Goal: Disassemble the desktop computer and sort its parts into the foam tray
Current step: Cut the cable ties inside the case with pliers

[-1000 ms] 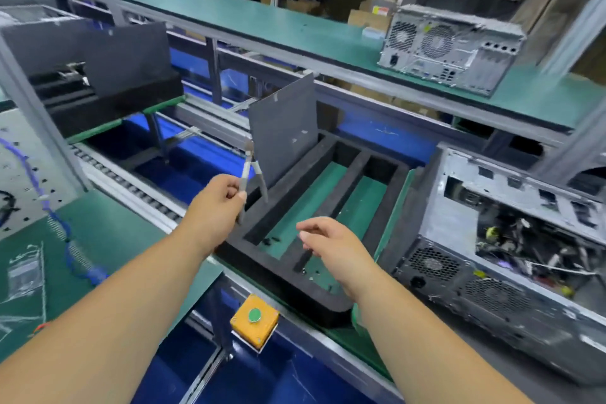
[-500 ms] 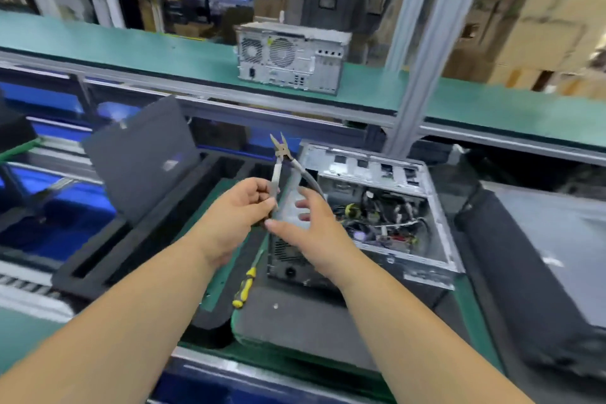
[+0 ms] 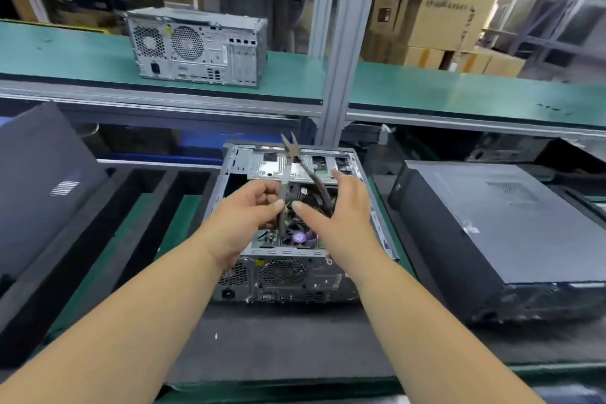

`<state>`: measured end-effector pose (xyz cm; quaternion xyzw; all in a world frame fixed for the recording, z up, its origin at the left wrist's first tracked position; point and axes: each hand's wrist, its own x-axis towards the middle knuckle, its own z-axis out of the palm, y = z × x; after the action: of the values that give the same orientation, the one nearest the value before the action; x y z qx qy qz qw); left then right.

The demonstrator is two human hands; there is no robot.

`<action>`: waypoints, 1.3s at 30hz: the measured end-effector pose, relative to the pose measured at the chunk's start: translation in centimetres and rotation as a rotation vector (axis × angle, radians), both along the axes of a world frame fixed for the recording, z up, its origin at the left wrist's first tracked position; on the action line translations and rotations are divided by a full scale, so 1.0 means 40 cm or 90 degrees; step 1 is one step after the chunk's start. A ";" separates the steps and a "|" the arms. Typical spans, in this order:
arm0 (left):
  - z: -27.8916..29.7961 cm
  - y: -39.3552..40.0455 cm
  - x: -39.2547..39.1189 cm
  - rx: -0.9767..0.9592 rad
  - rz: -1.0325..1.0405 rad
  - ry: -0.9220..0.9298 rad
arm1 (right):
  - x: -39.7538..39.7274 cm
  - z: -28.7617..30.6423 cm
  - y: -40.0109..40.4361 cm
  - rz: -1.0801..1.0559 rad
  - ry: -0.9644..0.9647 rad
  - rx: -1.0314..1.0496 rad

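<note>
Green-matted workbench (image 3: 377, 272) under an upper shelf (image 3: 65, 52), cardboard boxes (image 3: 449, 10) stacking up blurred behind. Sitting centre on a dark mat (image 3: 278, 344): open desktop computer (image 3: 288, 275), side panel off, grey metal chassis, rear panel with two round fan grilles facing the camera, long axis running straight away from the viewer; cables and a purple-hubbed fan (image 3: 299, 236) showing inside, drive bay at the far end. Lying just left: black foam tray (image 3: 137, 226), long slots running away, green showing through the bottoms, a dark panel (image 3: 42, 187) leaning at its left side. Standing just right of the computer: second closed black case (image 3: 498, 229). Resting on the upper shelf: another grey tower (image 3: 196, 46), rear side forward. Hovering above the open chassis: left hand (image 3: 242, 223), fingers curling round one handle of grey pliers (image 3: 290, 170), tips pointing up and away, jaws spread apart. Reaching alongside: right hand (image 3: 341, 210), fingers mostly straight, other handle crossing in front of the palm, thumb near the left thumb; gripping or merely touching, cannot tell.
</note>
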<state>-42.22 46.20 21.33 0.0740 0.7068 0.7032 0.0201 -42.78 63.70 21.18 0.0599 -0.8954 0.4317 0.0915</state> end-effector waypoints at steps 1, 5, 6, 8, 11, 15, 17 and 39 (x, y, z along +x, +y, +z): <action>-0.002 -0.005 -0.010 0.008 -0.029 -0.003 | -0.009 0.002 -0.003 0.007 -0.022 0.012; -0.005 -0.026 -0.064 0.045 -0.111 -0.021 | -0.038 0.006 -0.029 -0.002 -0.060 0.078; -0.003 -0.031 -0.081 0.053 -0.133 -0.025 | -0.047 0.004 -0.037 -0.008 -0.068 0.093; 0.001 -0.038 -0.116 0.063 -0.181 -0.036 | -0.068 0.003 -0.054 -0.012 -0.095 0.084; -0.003 -0.039 -0.162 0.072 -0.232 -0.050 | -0.096 0.004 -0.070 -0.024 -0.132 0.058; -0.023 -0.020 -0.221 0.090 -0.285 -0.064 | -0.102 0.017 -0.065 -0.046 -0.192 -0.032; -0.032 -0.003 -0.248 0.067 -0.299 -0.062 | -0.102 0.031 -0.055 -0.066 -0.244 -0.144; -0.188 0.305 -0.394 -0.755 -0.159 0.051 | -0.133 0.016 0.240 -0.201 -0.505 -0.220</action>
<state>-58.00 58.42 13.82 0.1590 0.9644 0.1783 0.1133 -48.09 73.29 21.82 -0.2630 -0.7741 0.5453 -0.1850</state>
